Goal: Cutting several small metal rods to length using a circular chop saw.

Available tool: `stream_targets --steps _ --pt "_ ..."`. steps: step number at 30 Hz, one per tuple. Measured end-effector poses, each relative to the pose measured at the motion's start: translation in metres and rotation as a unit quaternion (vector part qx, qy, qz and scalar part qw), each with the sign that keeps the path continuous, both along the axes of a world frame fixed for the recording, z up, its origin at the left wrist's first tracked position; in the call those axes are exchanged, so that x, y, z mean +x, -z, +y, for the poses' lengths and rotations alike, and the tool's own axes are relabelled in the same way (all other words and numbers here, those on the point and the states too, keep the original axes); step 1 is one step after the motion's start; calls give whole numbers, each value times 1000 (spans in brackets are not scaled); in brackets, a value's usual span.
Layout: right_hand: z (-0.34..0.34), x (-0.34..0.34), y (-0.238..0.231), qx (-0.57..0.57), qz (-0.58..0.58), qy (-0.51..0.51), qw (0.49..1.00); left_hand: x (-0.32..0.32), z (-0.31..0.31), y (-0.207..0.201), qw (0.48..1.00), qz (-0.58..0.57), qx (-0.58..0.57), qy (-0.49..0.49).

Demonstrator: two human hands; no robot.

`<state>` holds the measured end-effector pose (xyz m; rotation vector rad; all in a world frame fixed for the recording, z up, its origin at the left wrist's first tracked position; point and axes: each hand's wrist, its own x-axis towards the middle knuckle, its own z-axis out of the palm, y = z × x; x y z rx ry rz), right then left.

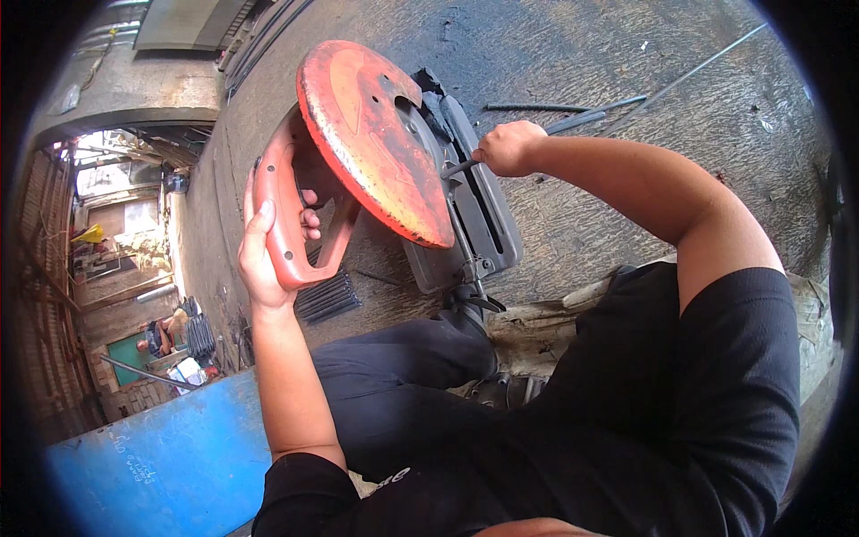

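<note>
A cut-off saw with a worn orange blade guard [376, 134] stands on the floor in front of me, its dark metal base [483, 192] to the right. My left hand [258, 246] is wrapped round the saw's orange loop handle [280, 210], fingertips showing through the opening. In my closed right hand [514, 149] is a dark metal rod [461, 167]. One end of it reaches across the base to the edge of the guard, and the other comes out behind my fist. The guard hides most of the cutting disc, so I cannot tell whether disc and rod touch.
Beneath the handle lies a bundle of short dark rods [329, 298]. Another dark rod [537, 107] and a long thin rod [689, 79] rest on the rough floor at upper right. A blue sheet [170, 447] is at lower left. Far left, a person [165, 336] sits beyond.
</note>
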<state>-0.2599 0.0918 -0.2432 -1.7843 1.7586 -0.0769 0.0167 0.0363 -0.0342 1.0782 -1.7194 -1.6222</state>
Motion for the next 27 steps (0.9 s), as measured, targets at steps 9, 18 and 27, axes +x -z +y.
stream_targets --steps 9,18,27 --pt "2 0 -5 9 0 7 1000 -1 0 -1 1000 -4 -4 2" --pt "2 0 -3 4 -2 7 1000 -1 1 -1 1000 -9 -11 6" --pt "0 -1 -3 -8 5 -11 1000 -1 0 -2 1000 -8 -12 3"
